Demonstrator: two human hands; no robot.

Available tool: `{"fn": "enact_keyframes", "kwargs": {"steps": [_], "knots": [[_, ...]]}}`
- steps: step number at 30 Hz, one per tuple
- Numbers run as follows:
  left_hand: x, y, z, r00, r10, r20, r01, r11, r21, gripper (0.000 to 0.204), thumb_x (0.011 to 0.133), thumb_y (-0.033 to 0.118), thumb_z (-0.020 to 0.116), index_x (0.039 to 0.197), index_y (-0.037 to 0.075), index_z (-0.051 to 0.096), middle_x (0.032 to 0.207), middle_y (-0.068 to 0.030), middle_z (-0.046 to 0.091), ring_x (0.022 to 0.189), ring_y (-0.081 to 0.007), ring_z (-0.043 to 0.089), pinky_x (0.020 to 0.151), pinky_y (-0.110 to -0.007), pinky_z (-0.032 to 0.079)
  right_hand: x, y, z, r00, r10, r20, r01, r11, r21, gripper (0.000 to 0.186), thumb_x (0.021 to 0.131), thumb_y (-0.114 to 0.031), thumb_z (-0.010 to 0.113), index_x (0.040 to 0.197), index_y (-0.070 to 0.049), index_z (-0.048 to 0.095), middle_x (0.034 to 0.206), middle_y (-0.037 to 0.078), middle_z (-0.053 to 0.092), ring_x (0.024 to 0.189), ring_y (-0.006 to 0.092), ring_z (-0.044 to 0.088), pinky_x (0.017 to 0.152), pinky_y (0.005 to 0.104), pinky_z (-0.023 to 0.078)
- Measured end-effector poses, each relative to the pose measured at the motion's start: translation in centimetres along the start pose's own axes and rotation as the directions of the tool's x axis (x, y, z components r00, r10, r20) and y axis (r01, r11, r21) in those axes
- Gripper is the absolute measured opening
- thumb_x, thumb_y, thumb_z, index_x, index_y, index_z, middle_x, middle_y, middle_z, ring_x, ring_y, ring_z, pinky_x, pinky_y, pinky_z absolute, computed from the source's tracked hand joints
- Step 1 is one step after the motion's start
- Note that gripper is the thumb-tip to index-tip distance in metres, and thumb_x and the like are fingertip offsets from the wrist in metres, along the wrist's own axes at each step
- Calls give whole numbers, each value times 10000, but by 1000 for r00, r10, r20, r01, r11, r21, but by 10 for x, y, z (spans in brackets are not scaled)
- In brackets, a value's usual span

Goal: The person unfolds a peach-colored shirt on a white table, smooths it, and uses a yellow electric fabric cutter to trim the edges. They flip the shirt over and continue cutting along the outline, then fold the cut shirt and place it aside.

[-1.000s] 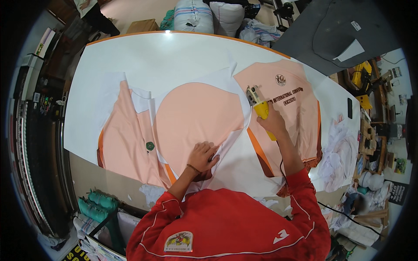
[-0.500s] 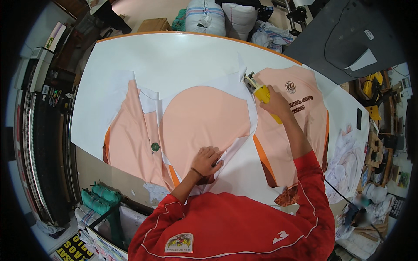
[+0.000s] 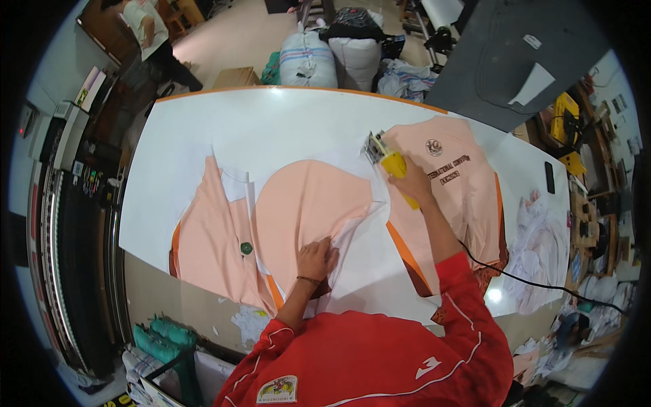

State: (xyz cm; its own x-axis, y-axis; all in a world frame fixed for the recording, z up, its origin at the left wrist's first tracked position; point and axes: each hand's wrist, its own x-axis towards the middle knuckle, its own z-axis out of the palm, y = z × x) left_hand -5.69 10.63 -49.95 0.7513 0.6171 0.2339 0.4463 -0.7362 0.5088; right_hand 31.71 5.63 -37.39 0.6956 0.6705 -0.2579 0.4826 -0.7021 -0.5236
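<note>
My right hand (image 3: 408, 178) grips a yellow electric cloth cutter (image 3: 393, 165), its metal head resting at the table's middle, between two peach fabric pieces. My left hand (image 3: 316, 259) lies flat, fingers stretched, on the lower right part of the rounded peach fabric piece (image 3: 308, 203). White fabric margin (image 3: 352, 225) runs along that piece's right side, partly folded. Right of the cutter lies a peach shirt panel (image 3: 434, 203) with a printed chest emblem and orange and brown side strips. Another peach panel (image 3: 210, 237) with a dark green round mark lies to the left, creased.
A white table (image 3: 224, 112) with an orange edge carries the pieces. A black cable (image 3: 529, 278) crosses its right side, near crumpled white cloth (image 3: 536, 230) and a dark phone-like object (image 3: 549, 178). Stuffed sacks (image 3: 308, 61) stand beyond; a person (image 3: 146, 27) is far left.
The view has tilted up, showing more floor and the person beyond. My right hand still holds the cutter, with its head now near the rounded piece's right corner. My left hand stays on the fabric.
</note>
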Motion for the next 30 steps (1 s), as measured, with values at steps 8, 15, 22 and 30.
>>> {"fn": "enact_keyframes", "kwargs": {"steps": [8, 15, 22, 30], "knots": [[44, -55, -14, 838, -546, 13, 536, 827, 172, 201, 1002, 173, 594, 1167, 67, 634, 920, -240, 770, 860, -486, 743, 775, -607, 565, -203, 102, -26, 990, 141, 2, -106, 732, 674, 624, 779, -145, 896, 1331, 13, 650, 1063, 101, 727, 960, 191, 712, 806, 338, 573], [176, -113, -95, 792, -497, -354, 404, 862, -306, 343, 983, 73, 499, 1307, -1, 586, 1157, -310, 731, 1044, -458, 728, 905, -506, 580, -397, 160, -60, 852, 511, -118, -222, 556, 801, 568, 783, -113, 865, 1294, 4, 647, 1002, 55, 701, 836, 151, 681, 749, 322, 568], [281, -106, -86, 923, -321, -214, 302, 946, -115, 351, 971, 74, 552, 1305, 33, 649, 1189, -215, 738, 1054, -327, 729, 918, -409, 588, -485, 190, -50, 645, 743, -181, -221, 407, 886, 606, 782, -138, 860, 1320, 12, 625, 1016, 89, 701, 834, 178, 690, 740, 346, 584], [171, 84, 159, 966, 164, 202, -72, 913, -401, 967, 758, 501, 961, 1457, -31, 555, 1468, -242, 575, 1363, -418, 541, 1168, -521, 440, -508, 219, -42, 617, 762, -194, -151, 357, 922, 622, 765, -159, 888, 1305, 10, 632, 982, 84, 709, 796, 184, 698, 709, 348, 586]]}}
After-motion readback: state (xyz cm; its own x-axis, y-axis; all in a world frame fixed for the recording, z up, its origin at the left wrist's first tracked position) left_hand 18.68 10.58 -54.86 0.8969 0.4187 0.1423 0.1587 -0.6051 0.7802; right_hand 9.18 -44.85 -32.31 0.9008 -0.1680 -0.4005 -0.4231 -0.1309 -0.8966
